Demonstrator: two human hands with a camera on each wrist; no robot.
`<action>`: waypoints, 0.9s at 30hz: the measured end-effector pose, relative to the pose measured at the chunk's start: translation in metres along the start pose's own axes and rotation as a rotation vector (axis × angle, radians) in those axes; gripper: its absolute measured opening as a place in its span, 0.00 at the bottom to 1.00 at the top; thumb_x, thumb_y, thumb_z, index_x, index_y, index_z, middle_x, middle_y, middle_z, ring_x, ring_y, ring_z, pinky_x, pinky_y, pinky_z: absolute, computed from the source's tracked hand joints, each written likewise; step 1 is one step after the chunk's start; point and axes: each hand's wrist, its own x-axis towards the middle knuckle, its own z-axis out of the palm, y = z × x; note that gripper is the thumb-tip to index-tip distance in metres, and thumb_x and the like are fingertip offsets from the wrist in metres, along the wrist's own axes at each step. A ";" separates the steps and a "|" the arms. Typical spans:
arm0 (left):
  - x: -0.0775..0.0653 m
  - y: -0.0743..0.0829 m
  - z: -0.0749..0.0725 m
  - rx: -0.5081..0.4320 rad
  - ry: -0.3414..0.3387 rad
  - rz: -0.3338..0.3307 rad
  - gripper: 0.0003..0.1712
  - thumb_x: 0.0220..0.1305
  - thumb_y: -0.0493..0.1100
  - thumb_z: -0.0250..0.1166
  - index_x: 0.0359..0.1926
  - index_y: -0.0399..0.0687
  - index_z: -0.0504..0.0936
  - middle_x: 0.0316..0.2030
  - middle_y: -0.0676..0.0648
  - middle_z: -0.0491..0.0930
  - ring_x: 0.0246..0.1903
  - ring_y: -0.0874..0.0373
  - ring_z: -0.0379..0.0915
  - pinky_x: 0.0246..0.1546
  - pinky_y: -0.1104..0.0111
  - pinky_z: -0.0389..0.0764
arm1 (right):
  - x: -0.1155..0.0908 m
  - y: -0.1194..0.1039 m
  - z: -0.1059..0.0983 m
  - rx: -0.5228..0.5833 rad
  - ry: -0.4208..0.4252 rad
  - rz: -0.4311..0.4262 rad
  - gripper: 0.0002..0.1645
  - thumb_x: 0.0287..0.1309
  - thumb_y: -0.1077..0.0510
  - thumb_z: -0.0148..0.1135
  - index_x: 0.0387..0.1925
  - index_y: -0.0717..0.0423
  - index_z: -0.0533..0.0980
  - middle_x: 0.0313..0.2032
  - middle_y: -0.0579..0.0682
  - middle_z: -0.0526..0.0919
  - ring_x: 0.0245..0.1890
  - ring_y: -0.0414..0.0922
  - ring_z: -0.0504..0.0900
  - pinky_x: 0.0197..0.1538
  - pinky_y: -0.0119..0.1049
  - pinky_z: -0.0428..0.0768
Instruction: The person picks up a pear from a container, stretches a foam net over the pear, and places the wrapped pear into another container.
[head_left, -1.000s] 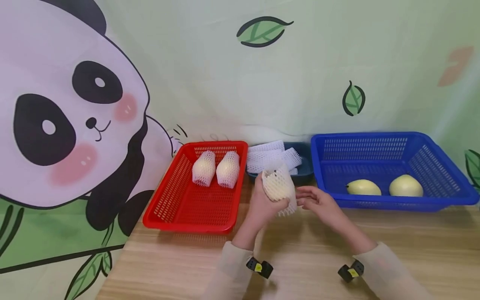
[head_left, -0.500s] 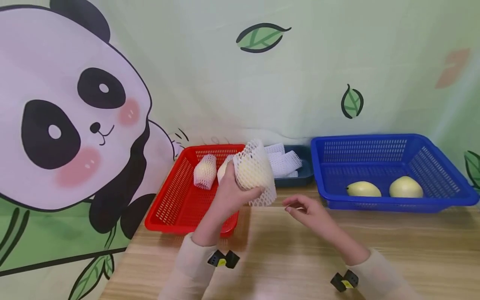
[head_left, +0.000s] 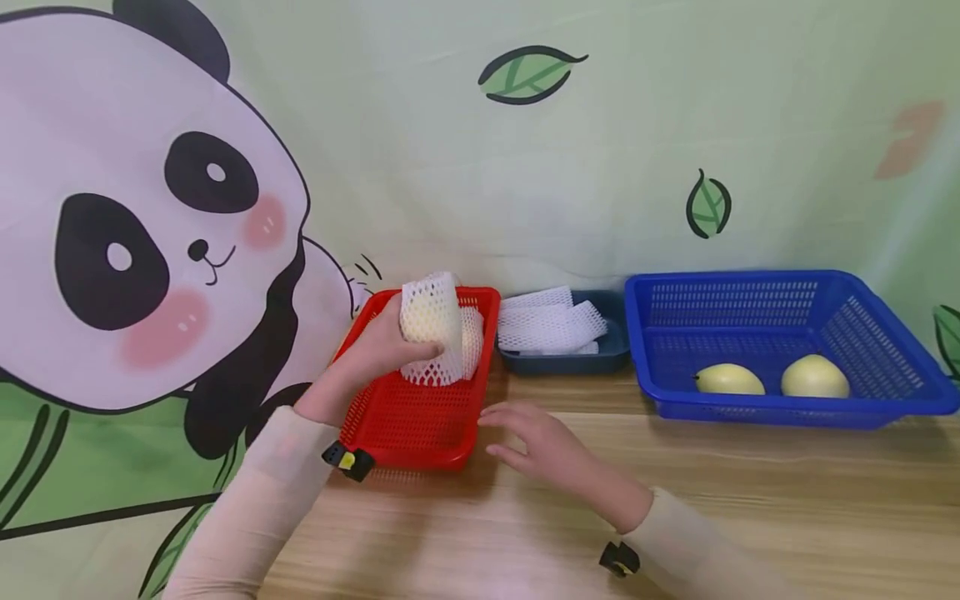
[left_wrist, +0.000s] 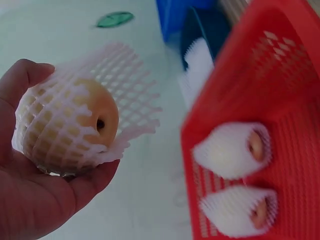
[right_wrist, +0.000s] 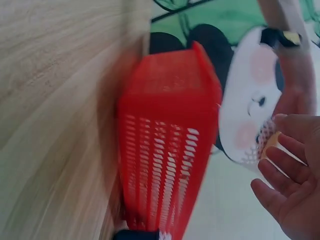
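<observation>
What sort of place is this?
Maybe a fruit-packing table: a blue basket holds bare fruit, a red basket holds net-wrapped fruit, and white foam nets lie in a dark tray.

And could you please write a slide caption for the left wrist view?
The left hand holds a fruit in a white foam net; two netted fruits lie in the red basket.

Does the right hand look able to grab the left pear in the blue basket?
Probably yes: the right hand holds nothing, and the open blue basket leaves the left pear uncovered from above.
</observation>
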 end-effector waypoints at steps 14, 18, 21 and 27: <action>0.045 -0.036 -0.026 0.208 -0.238 -0.156 0.40 0.58 0.47 0.72 0.66 0.37 0.64 0.54 0.36 0.77 0.49 0.48 0.79 0.54 0.57 0.87 | 0.028 -0.002 0.049 -0.222 -0.056 -0.200 0.17 0.59 0.57 0.73 0.49 0.55 0.85 0.46 0.48 0.90 0.48 0.44 0.87 0.57 0.33 0.84; 0.053 -0.041 -0.029 0.230 -0.259 -0.294 0.45 0.58 0.51 0.73 0.69 0.39 0.61 0.58 0.36 0.75 0.54 0.46 0.77 0.59 0.55 0.84 | 0.028 0.000 0.055 -0.254 -0.002 -0.264 0.13 0.56 0.58 0.76 0.44 0.54 0.87 0.39 0.46 0.91 0.42 0.40 0.87 0.51 0.28 0.84; 0.059 -0.046 -0.030 0.239 -0.279 -0.415 0.48 0.59 0.53 0.73 0.71 0.40 0.59 0.62 0.37 0.73 0.58 0.45 0.75 0.62 0.54 0.83 | 0.029 0.001 0.058 -0.240 0.015 -0.264 0.12 0.56 0.58 0.75 0.43 0.54 0.88 0.38 0.45 0.91 0.41 0.40 0.87 0.50 0.28 0.84; 0.068 -0.055 -0.027 0.076 -0.208 -0.733 0.52 0.54 0.53 0.78 0.74 0.51 0.60 0.65 0.39 0.72 0.61 0.44 0.73 0.62 0.52 0.82 | 0.028 0.002 0.059 -0.209 0.014 -0.233 0.11 0.56 0.59 0.75 0.42 0.55 0.88 0.38 0.46 0.91 0.40 0.41 0.87 0.50 0.28 0.83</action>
